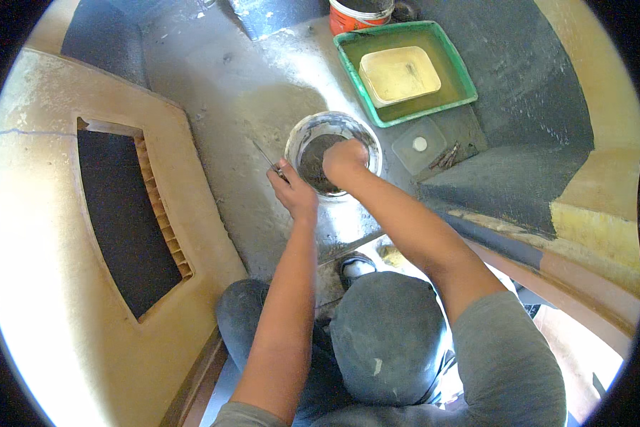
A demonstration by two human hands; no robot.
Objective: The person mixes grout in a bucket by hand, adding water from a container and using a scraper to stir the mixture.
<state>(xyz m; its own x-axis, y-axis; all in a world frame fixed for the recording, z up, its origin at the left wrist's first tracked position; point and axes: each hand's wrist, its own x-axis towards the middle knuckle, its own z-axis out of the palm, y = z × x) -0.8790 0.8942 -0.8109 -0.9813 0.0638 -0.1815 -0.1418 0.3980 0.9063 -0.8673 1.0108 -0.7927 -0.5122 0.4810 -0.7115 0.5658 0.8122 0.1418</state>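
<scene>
One curled hand point(345, 162) in the bucket point(359, 128)

Left arm point(281, 320) nearly straight, reaching forward; left hand point(294, 193) gripping, fingers point(277, 183) curled. Right arm point(416, 224) slants inward, elbow slightly bent; right hand point(346, 162) bunched, back up, fingertips hidden. Hands near, apart.

Bucket point(334, 124): round, open-topped, upright; pale inner wall smeared grey. Dark grey material point(311, 160) lies inside, well below the rim, partly hidden. Metal tool point(262, 152): thin, narrow, slanted, just left of the bucket, exposed end pointing up-left in view; remainder hidden.
</scene>
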